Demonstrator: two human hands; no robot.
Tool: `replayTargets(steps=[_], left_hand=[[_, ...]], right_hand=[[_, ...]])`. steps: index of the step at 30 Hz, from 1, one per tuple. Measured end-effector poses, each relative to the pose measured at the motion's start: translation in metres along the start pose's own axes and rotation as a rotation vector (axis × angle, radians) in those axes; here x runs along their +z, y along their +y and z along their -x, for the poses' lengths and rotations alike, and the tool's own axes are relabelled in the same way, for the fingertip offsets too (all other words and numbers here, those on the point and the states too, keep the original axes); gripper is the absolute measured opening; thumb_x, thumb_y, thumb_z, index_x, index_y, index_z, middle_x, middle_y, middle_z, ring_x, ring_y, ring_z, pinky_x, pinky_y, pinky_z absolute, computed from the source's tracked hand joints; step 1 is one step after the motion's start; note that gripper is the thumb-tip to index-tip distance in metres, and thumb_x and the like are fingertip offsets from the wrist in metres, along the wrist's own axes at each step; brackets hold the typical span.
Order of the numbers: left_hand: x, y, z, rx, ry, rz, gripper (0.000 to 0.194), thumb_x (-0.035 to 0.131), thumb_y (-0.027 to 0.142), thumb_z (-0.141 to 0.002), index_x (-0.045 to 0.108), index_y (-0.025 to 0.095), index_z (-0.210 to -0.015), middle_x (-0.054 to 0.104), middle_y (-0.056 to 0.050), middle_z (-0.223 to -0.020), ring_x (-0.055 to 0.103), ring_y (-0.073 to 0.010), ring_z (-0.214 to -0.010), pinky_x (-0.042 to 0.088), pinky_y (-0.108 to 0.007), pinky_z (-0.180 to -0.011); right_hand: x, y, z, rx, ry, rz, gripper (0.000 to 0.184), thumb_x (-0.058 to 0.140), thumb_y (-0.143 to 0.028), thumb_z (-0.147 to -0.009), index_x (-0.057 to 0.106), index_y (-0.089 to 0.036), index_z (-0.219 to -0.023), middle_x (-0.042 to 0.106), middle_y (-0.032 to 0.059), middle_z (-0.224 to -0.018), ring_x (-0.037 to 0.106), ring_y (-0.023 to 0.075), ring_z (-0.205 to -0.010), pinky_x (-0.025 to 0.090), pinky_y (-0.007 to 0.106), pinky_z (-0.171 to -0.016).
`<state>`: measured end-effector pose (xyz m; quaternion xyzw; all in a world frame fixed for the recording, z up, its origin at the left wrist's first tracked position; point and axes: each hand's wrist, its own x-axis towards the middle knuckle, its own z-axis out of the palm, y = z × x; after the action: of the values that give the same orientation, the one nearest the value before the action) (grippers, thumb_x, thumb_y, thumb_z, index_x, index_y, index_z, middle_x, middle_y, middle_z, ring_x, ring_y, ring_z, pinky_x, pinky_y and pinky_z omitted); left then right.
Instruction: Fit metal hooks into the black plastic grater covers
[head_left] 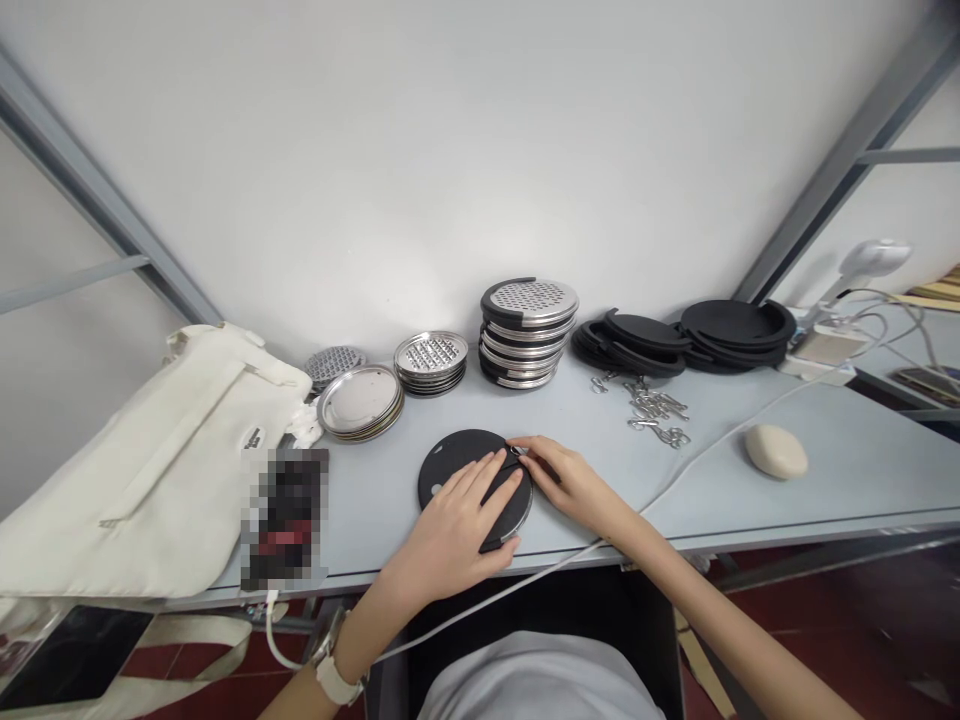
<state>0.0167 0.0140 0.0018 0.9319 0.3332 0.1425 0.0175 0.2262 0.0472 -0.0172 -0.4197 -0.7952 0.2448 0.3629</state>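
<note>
While the grey desk (360, 500) is supporting the work, a cream canvas bag (187, 500) is slumping over its left end; a grater stack (529, 340) is standing at the back. The black disc (469, 448) is lying flat near the front edge. The left hand (457, 530) is pressing it, fingers spread; the right hand (570, 485) is pinching a small metal clip (516, 451) at its far-right rim.

Looks like a dormitory or home study corner, judging by the grey metal frame (836, 182), white wall (450, 150), red floor (810, 650) and cream bag (165, 480) on the worktop (862, 470).
</note>
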Motion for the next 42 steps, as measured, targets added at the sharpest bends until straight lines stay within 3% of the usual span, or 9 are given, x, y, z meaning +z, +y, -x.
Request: replayTargets(steps=[4, 13, 24, 42], left_hand=[[0.0002, 0.0002, 0.0, -0.003, 0.012, 0.014, 0.066, 0.052, 0.032, -0.086, 0.026, 0.017, -0.144, 0.022, -0.012, -0.151, 0.021, -0.0253, -0.139, 0.029, -0.044, -0.111], [0.0006, 0.0003, 0.0001, -0.003, 0.024, 0.022, 0.067, 0.054, 0.031, -0.085, 0.027, 0.018, -0.144, 0.023, -0.012, -0.15, 0.022, -0.0254, -0.138, 0.029, -0.044, -0.111], [-0.0002, 0.0008, -0.0002, -0.006, 0.003, 0.002, 0.066, 0.053, 0.033, -0.086, 0.027, 0.017, -0.144, 0.022, -0.012, -0.151, 0.02, -0.0246, -0.139, 0.028, -0.044, -0.112], [-0.0004, 0.0008, -0.0001, -0.004, 0.019, 0.023, 0.065, 0.052, 0.033, -0.086, 0.026, 0.017, -0.144, 0.024, -0.013, -0.15, 0.022, -0.026, -0.138, 0.029, -0.045, -0.11]], right_hand=[[-0.0007, -0.0025, -0.0006, 0.03, -0.008, -0.006, 0.03, 0.039, -0.025, -0.095, 0.055, -0.022, -0.12, 0.065, 0.0087, -0.111, 0.062, 0.0187, -0.099, 0.049, 0.033, -0.088], [-0.0024, -0.0075, -0.0017, 0.101, -0.058, -0.021, 0.031, 0.038, -0.026, -0.095, 0.052, -0.02, -0.122, 0.064, 0.0041, -0.081, 0.061, 0.0168, -0.079, 0.048, 0.027, -0.075], [-0.0023, -0.0061, -0.0004, 0.12, -0.068, -0.042, 0.029, 0.039, -0.027, -0.095, 0.051, -0.021, -0.121, 0.062, 0.0023, -0.081, 0.056, 0.0134, -0.068, 0.045, 0.024, -0.068], [-0.0023, -0.0061, -0.0007, 0.108, -0.066, -0.021, 0.029, 0.038, -0.029, -0.095, 0.051, -0.021, -0.119, 0.062, 0.0034, -0.08, 0.058, 0.0152, -0.068, 0.047, 0.026, -0.067]])
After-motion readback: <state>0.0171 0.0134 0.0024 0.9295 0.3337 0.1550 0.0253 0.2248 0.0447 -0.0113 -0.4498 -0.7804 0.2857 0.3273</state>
